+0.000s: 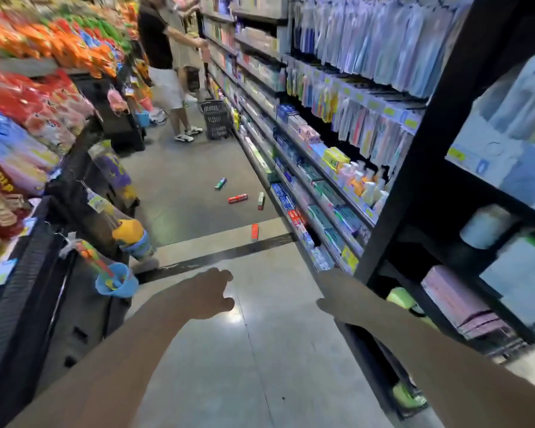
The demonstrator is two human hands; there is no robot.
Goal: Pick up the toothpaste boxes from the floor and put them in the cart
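Note:
Several toothpaste boxes lie on the aisle floor ahead: an orange box point(254, 232) nearest, a red box point(238, 198), a green and red box point(261, 200) next to the shelf foot, and a green box point(220, 183) farthest. My left hand point(209, 293) is stretched forward over the floor, fingers loosely curled, holding nothing. My right hand point(334, 296) reaches forward by the shelf corner, empty, its fingers blurred. Both hands are well short of the boxes. No cart shows near me.
Tall shelves of toothpaste and toothbrushes point(322, 168) line the right side. Snack shelves and hanging toys point(118, 273) line the left. Two people point(167, 66) stand far down the aisle beside a black shopping basket point(217, 118).

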